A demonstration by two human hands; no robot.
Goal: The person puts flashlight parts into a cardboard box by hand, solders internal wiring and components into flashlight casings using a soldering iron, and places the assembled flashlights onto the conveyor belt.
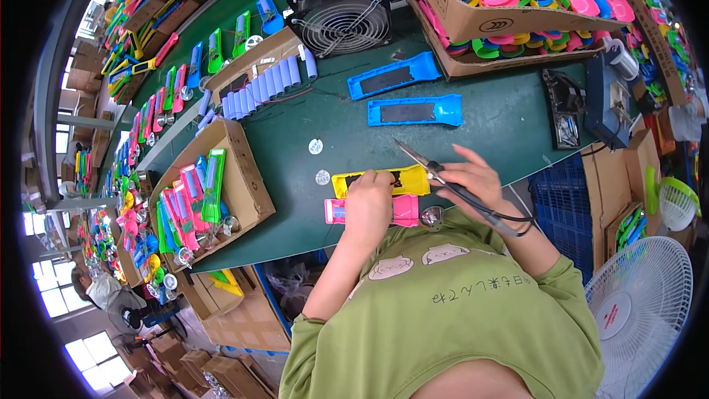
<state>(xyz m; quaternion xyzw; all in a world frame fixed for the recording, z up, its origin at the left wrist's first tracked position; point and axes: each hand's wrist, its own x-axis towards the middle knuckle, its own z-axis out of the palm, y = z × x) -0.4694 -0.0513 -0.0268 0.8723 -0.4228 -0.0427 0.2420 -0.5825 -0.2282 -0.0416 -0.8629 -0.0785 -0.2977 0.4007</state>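
My right hand [476, 179] grips a soldering iron [426, 163], its tip pointing to the far left above the table and its dark cable looping back by my wrist. With fingers pinched, my left hand [371, 196] rests over a yellow plastic casing [418, 179]; whatever is between the fingertips is hidden. Black material lines the inside of that casing. Just nearer to me lies a pink casing [405, 211] with a lilac battery cell [340, 211] in its left end, partly covered by my left hand. A round silver reflector [432, 218] sits at its right end.
Two blue casings [415, 111] lie beyond my hands. Farther left are a row of lilac battery cells [262, 90] and a box of filled casings [247, 181]. A black metal fan [343, 22], a carton of coloured parts [509, 24] and a blue-grey soldering station [609, 100] stand around.
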